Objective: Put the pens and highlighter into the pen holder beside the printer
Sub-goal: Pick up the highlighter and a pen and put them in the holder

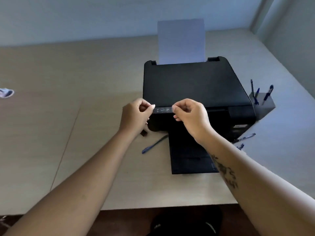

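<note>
A dark pen holder stands right of the black printer, with three pens upright in it. One blue pen lies on the table left of the printer's output tray. Another pen lies at the printer's front right corner, and a small pen part peeks out beside my right forearm. My left hand and my right hand hover in front of the printer's control panel, fingers curled, holding nothing that I can see.
A white sheet stands in the printer's rear feed. The black output tray extends toward me. A small dark object lies under my left wrist. A pale object sits at the far left table edge.
</note>
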A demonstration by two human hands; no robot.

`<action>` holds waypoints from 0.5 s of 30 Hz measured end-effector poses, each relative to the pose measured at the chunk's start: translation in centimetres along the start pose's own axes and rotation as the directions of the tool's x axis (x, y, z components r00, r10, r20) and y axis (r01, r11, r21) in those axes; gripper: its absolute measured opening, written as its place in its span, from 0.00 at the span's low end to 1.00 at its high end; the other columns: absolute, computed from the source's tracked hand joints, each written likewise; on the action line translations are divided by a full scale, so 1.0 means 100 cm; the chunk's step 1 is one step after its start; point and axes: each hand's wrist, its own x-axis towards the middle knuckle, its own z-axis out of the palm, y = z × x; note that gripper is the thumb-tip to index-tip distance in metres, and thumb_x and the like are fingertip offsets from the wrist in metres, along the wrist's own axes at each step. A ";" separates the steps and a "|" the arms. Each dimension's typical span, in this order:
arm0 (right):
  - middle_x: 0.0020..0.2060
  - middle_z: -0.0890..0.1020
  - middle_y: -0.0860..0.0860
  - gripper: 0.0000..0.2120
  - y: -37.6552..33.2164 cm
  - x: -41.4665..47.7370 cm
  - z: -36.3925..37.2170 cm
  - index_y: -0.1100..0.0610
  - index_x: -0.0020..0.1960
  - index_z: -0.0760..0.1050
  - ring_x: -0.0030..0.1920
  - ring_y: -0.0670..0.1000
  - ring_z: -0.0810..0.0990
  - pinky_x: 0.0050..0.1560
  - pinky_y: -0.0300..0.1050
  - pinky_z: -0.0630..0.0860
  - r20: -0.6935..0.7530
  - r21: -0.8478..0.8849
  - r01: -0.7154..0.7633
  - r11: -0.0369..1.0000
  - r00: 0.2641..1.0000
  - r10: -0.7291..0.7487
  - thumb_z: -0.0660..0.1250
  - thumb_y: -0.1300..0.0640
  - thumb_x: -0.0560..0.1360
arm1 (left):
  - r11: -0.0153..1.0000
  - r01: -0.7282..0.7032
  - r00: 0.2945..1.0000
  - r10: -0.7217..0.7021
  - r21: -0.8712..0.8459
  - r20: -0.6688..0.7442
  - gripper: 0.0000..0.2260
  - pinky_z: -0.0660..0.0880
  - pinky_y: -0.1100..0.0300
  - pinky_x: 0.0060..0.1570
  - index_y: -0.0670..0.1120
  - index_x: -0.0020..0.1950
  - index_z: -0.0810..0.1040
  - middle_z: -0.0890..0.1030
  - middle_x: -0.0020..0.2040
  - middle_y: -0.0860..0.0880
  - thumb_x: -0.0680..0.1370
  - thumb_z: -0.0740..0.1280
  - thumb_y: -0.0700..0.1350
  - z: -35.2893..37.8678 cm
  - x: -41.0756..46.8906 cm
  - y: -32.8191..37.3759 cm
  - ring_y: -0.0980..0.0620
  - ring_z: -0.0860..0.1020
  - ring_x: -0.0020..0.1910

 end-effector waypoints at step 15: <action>0.58 0.76 0.54 0.15 0.095 -0.030 0.100 0.57 0.59 0.76 0.55 0.60 0.78 0.49 0.55 0.79 0.443 -0.752 0.287 0.594 0.887 0.131 0.61 0.67 0.74 | 0.862 -0.121 0.966 -0.013 0.493 0.259 0.20 0.70 0.50 0.66 0.48 0.71 0.72 0.72 0.73 0.49 0.80 0.57 0.36 0.005 0.013 -0.161 0.43 0.67 0.71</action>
